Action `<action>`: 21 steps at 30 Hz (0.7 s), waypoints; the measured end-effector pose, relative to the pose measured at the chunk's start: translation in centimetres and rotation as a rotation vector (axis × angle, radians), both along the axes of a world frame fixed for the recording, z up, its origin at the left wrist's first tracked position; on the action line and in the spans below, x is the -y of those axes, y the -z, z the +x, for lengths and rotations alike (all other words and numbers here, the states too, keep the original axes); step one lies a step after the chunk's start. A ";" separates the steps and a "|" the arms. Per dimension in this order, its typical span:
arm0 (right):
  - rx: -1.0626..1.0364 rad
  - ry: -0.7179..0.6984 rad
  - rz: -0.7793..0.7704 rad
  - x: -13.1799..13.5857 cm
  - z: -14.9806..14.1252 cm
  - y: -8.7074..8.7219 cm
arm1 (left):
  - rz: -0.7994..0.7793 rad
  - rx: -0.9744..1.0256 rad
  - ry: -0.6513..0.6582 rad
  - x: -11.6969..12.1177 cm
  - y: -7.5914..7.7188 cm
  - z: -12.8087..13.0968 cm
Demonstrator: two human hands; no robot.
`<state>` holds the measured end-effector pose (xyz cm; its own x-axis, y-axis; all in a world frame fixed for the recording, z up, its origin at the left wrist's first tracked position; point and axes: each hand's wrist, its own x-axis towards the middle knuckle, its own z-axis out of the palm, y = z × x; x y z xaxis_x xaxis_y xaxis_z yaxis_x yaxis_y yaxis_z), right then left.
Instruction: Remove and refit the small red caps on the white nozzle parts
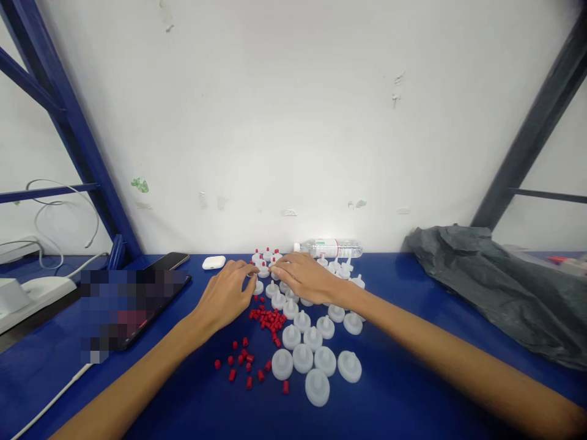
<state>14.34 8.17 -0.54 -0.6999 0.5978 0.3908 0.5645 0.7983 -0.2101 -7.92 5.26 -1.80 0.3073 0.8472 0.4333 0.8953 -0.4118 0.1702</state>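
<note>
Both my hands reach out to the far middle of a blue table (413,391). My left hand (228,292) has its fingers curled round a small white cap near its fingertips. My right hand (302,278) lies palm down over a cluster of white nozzle caps (302,357), its fingertips meeting the left hand's; what it pinches is hidden. Small red tips (270,319) lie scattered between my forearms. A few white caps with red tips fitted (266,255) stand just beyond my fingers.
A clear plastic bottle (332,248) lies on its side by the wall. A white earbud case (213,263) and a phone (170,261) sit at the left, beside a blurred tablet (132,305). A dark plastic bag (504,287) fills the right. White cables (55,397) run at left.
</note>
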 end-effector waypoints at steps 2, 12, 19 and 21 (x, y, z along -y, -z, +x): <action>0.046 -0.002 -0.012 -0.4 0.3 0.7 | -0.003 0.003 0.010 0.0 0.1 0.0; 0.006 0.010 0.021 -0.8 0.9 0.2 | 0.021 0.059 -0.003 0.1 -0.1 0.2; -0.275 -0.118 -0.178 0.8 0.0 -1.6 | 0.090 0.087 0.061 0.2 -0.5 0.3; -0.307 -0.158 -0.259 1.1 -0.1 -1.7 | 0.085 0.065 0.093 0.1 -0.4 0.2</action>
